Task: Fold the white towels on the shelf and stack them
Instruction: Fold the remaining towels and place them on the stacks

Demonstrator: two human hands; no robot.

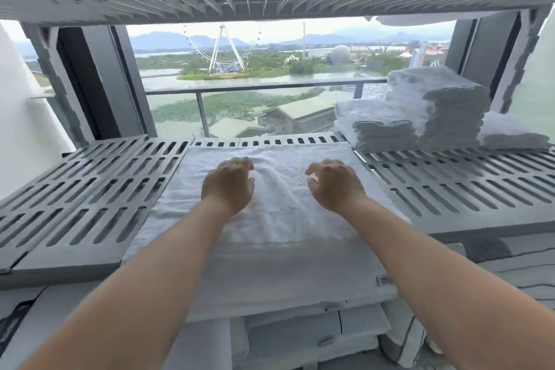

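Head view — towel (270, 249) on slotted grey shelf (90, 195) — window (255, 69) behind.

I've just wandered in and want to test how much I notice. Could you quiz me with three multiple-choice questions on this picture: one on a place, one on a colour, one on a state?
1. Where on the shelf are the folded towel stacks?
A. front left
B. back right
C. front middle

2. What colour is the shelf?
A. grey
B. red
C. yellow

3. How does the towel in the middle lie?
A. rolled up
B. spread out, hanging over the front edge
C. folded on a stack

Answers:
1 B: the stacks stand at the far right end of the shelf.
2 A: its slotted panels are grey.
3 B: it lies open beneath the left hand and right hand, and its near end hangs past the shelf edge.
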